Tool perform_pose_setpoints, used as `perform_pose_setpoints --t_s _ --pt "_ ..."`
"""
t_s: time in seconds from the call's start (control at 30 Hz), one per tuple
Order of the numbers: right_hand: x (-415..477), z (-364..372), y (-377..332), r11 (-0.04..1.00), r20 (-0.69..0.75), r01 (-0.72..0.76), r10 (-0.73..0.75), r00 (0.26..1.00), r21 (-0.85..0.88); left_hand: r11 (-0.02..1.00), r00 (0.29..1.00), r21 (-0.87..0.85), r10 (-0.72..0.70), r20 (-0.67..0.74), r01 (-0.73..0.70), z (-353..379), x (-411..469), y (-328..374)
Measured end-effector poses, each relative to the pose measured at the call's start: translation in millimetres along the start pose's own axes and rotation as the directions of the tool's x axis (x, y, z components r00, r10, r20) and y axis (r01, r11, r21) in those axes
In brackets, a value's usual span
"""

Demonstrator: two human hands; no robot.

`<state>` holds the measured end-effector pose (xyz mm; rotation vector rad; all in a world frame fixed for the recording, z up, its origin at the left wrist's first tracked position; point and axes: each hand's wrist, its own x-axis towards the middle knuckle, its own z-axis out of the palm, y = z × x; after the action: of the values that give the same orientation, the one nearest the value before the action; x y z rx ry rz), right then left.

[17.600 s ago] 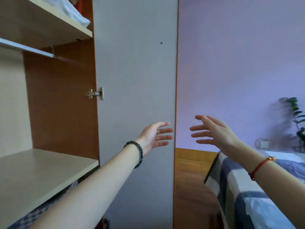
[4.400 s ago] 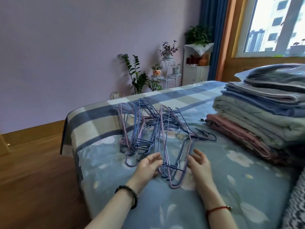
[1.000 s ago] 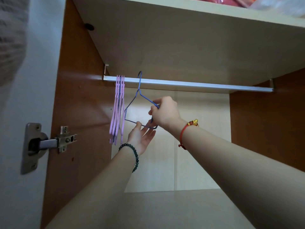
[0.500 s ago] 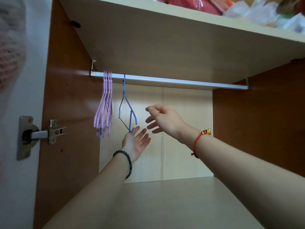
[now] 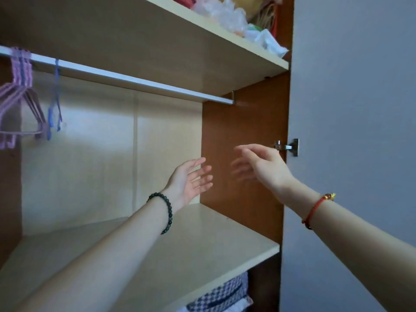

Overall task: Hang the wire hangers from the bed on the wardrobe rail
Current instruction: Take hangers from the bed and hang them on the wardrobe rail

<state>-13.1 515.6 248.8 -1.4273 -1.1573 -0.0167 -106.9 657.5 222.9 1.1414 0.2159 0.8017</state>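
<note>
A silver wardrobe rail [image 5: 126, 77] runs under the upper shelf. Several pink wire hangers [image 5: 21, 95] hang bunched at its left end, and one blue wire hanger [image 5: 55, 102] hangs just right of them. My left hand [image 5: 190, 180], with a black bead bracelet on the wrist, is held out palm up with relaxed fingers and holds nothing. My right hand [image 5: 262, 166], with a red cord on the wrist, hovers to its right, fingers spread and blurred, also empty. Both hands are well to the right of the hangers. The bed is out of view.
The brown wardrobe side panel [image 5: 245, 154] and the open grey door [image 5: 351, 131] with its hinge [image 5: 287, 147] stand on the right. A pale shelf [image 5: 175, 244] lies below my arms, checked fabric [image 5: 220, 296] under it. Bags [image 5: 227, 16] fill the top shelf.
My right hand has let go of the blue hanger, which now hangs on the rail. Both hands have drawn away to the right and the view has turned right.
</note>
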Motion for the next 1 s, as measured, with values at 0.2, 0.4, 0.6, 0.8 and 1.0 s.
perform_pose_setpoints --t_s 0.2,0.4,0.6,0.8,1.0 --pt "-77.7 -117.2 24.0 0.989 -0.214 -0.150 0.145 0.966 -0.007 0.992 0.956 0.069 -0.120 0.267 0.106 112.5 -27.6 -66.1" --pt "-185.4 -224.8 28.4 0.966 -0.473 -0.256 0.220 0.853 -0.013 0.963 0.775 0.175 -0.270 0.571 0.206 225.2 -79.2 -137.2" --pt "-313.4 -302.7 18.4 0.936 -0.713 -0.352 0.236 0.660 -0.017 0.930 0.521 0.245 -0.357 0.775 0.274 316.1 -151.1 -204.2" --pt "-425.1 -346.6 0.3 0.931 -0.879 -0.363 0.204 0.430 0.038 0.904 0.317 0.309 -0.397 0.861 0.294 380.0 -240.7 -257.8" --pt "-512.6 -368.8 -16.4 0.936 -0.963 -0.347 0.139 0.230 0.052 0.871 0.152 0.387 -0.445 0.882 0.303 413.1 -325.1 -307.0"
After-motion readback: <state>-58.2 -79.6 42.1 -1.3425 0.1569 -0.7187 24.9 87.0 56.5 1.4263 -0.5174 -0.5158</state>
